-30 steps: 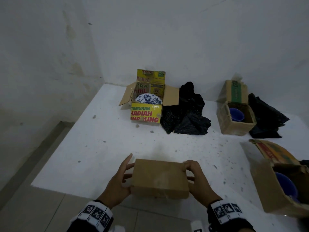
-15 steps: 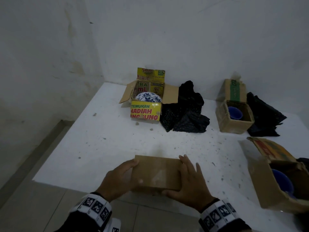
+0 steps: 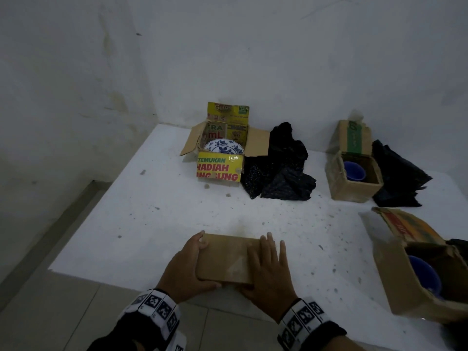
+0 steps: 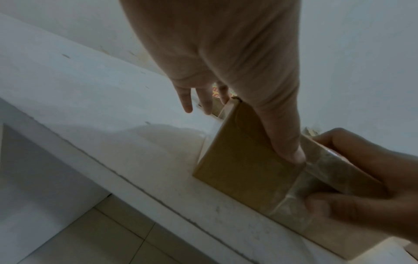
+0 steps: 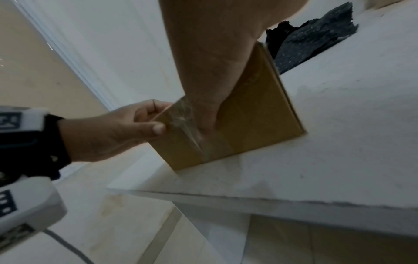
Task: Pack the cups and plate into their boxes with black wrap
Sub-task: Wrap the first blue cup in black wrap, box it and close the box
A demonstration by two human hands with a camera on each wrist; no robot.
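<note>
A closed brown box sealed with clear tape sits at the near edge of the white table. My left hand grips its left end, fingers over the top and thumb on the front face. My right hand lies over the right part of the top, its thumb hooked down the front. A blue-patterned plate rests in an open yellow box, with crumpled black wrap beside it. One blue cup stands in a small open box. Another blue cup is in a tilted open box.
A second heap of black wrap lies right of the small box. White walls close off the table at the back and left. Below the near edge is a tiled floor. Bare tabletop stretches between the closed box and the far boxes.
My right hand has moved from the box's right side onto its top. My left hand has closed round the left end. The box sits slightly nearer the table edge.
</note>
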